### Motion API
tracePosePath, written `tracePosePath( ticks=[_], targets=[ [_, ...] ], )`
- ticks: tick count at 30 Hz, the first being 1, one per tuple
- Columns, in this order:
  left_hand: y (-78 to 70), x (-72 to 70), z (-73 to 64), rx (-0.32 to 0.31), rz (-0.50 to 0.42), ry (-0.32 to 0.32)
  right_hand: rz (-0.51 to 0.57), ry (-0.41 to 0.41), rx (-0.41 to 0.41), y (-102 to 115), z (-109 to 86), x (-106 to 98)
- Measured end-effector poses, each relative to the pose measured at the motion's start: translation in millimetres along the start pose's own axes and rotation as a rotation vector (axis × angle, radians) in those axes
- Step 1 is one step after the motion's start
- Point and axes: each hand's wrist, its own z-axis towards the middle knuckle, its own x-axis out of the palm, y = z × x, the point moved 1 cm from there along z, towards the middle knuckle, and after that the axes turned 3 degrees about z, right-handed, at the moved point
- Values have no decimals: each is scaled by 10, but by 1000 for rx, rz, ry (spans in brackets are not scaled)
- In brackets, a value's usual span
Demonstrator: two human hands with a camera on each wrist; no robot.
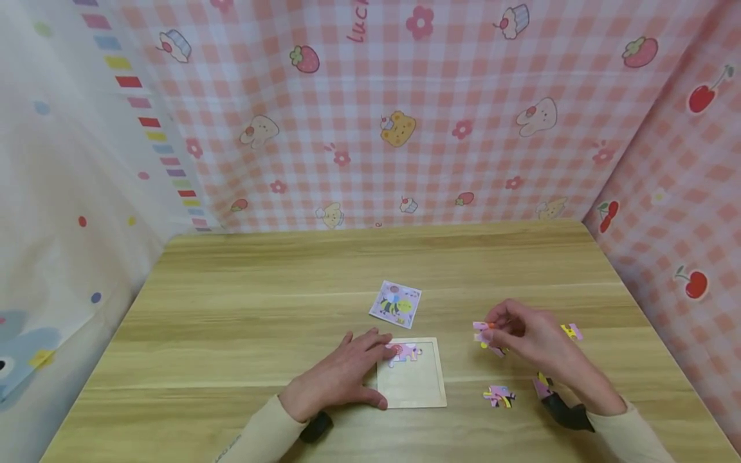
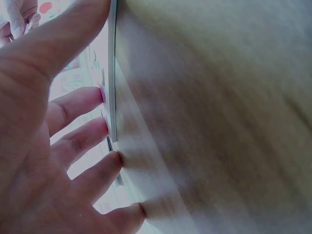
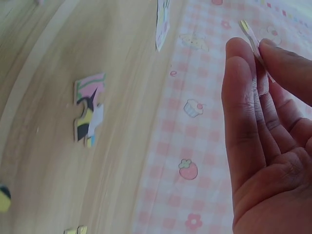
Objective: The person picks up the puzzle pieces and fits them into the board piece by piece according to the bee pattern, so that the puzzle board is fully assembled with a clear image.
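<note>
Left hand (image 1: pixel 341 373) rests with fingers extended on the tray (image 1: pixel 442 376); right hand (image 1: pixel 529 334) pinches a puzzle piece (image 3: pixel 247 30).
The pinched piece is right of the tray's right edge, and a loose piece (image 1: pixel 499 395) lies on the worktop (image 1: pixel 260 308) between that edge and the worktop's right edge. The left fingertips touch a pink piece (image 1: pixel 412 352) near the tray's far-left corner; dragging them back could shift it. The pinch looks narrow, so loosened fingers could let the held piece twist or drop.
</note>
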Motion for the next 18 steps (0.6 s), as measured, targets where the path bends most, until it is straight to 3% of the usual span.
tracePosePath(
  ticks=[4,9,18],
  targets=[
    [-7,-1,-2,2,9,-1,15,2,-33,40,17,52],
    [-14,-2,-5,-2,12,2,52,46,-14,78,40,115],
    [-19,-20,4,-2,9,8,26,73,-73,106,99,217]
  ],
)
